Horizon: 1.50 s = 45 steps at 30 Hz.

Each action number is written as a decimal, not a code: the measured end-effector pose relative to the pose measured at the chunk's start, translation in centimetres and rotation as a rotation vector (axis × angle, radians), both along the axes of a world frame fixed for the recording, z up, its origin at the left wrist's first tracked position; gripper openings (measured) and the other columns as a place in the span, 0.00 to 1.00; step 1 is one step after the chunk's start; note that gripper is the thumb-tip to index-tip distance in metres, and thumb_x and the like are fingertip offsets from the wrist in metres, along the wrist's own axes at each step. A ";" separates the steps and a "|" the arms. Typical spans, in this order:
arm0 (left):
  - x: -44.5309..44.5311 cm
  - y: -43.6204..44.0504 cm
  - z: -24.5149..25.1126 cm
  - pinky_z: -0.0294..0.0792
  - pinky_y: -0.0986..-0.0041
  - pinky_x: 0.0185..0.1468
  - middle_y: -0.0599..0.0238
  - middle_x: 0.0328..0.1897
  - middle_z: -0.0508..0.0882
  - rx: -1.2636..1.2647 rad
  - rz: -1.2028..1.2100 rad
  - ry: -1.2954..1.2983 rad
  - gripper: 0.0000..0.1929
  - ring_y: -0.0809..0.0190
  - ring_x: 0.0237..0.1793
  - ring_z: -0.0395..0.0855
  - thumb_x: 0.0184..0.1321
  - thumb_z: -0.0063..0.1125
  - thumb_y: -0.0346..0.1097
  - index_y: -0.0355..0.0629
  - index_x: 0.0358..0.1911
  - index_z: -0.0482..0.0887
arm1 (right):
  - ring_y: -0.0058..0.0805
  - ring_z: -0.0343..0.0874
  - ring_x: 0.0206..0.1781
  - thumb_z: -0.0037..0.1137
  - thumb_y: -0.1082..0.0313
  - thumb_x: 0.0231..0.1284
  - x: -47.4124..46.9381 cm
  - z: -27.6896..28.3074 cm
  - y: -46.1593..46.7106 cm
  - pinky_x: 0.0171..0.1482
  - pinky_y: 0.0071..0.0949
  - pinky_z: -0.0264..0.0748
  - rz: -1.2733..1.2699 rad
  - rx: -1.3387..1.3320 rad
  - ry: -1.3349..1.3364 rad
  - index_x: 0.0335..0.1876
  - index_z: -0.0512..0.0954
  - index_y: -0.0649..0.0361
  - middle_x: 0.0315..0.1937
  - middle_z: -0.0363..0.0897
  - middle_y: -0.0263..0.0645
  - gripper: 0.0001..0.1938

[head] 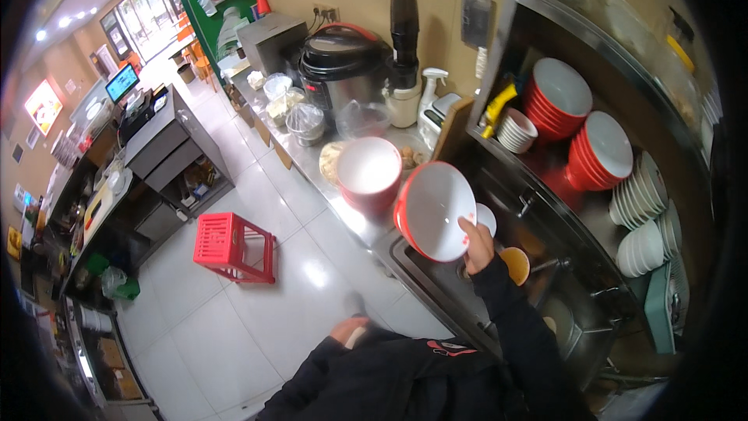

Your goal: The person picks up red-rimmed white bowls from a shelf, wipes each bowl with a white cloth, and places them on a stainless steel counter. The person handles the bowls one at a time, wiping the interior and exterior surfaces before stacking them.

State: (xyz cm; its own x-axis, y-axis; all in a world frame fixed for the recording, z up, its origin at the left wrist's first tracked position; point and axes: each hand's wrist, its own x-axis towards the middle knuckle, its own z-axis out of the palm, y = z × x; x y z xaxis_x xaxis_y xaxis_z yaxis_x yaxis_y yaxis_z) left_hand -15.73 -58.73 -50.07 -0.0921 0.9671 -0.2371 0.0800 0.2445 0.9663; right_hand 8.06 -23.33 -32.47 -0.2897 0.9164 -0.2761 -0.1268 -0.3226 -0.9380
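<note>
My right hand [480, 244] grips the rim of a large red bowl with a white inside [438, 210], tilted over the near edge of the sink. Directly left of it, a stack of similar red and white bowls [369, 172] stands on the steel counter [356, 219]. A small white bowl [485, 220] shows partly behind my fingers. In the sink lies a yellowish bowl [515, 265]. My left hand [349, 330] is low in front of my body, over the floor; its fingers are partly hidden and I cannot tell whether it holds anything.
A steel shelf on the right holds stacked red bowls [601, 149] and white bowls [641, 251]. An electric pressure cooker [345, 64], a spray bottle [429, 90] and covered containers [305, 121] stand along the counter. A red plastic stool [234, 245] stands on the tiled floor.
</note>
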 end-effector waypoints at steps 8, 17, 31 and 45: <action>-16.5 3.0 4.1 0.68 0.75 0.29 0.66 0.33 0.84 -0.066 0.169 0.017 0.15 0.69 0.25 0.77 0.74 0.56 0.45 0.39 0.48 0.85 | 0.25 0.83 0.38 0.57 0.70 0.67 -18.6 1.4 8.8 0.42 0.28 0.78 0.031 0.354 -0.268 0.51 0.82 0.71 0.41 0.85 0.40 0.14; -22.4 9.9 6.3 0.69 0.77 0.27 0.67 0.34 0.86 -0.511 0.530 -0.667 0.14 0.71 0.24 0.77 0.72 0.60 0.43 0.40 0.52 0.84 | 0.22 0.81 0.27 0.62 0.70 0.66 -19.3 -2.1 10.2 0.23 0.24 0.75 0.033 0.457 -0.577 0.65 0.72 0.70 0.35 0.86 0.39 0.25; -22.1 26.7 5.5 0.75 0.79 0.43 0.65 0.44 0.89 -0.105 0.383 -0.428 0.27 0.71 0.41 0.84 0.74 0.61 0.48 0.40 0.69 0.78 | 0.38 0.77 0.65 0.47 0.43 0.79 -17.1 -7.7 12.3 0.57 0.40 0.81 0.076 -0.363 -0.104 0.73 0.71 0.54 0.68 0.77 0.42 0.29; -21.0 33.3 -1.2 0.77 0.71 0.33 0.64 0.45 0.89 -0.150 0.168 -0.605 0.31 0.62 0.36 0.87 0.73 0.50 0.66 0.48 0.63 0.80 | 0.38 0.78 0.65 0.46 0.44 0.80 -21.4 -14.3 10.5 0.58 0.40 0.81 0.203 -0.409 -0.084 0.73 0.71 0.56 0.68 0.77 0.43 0.28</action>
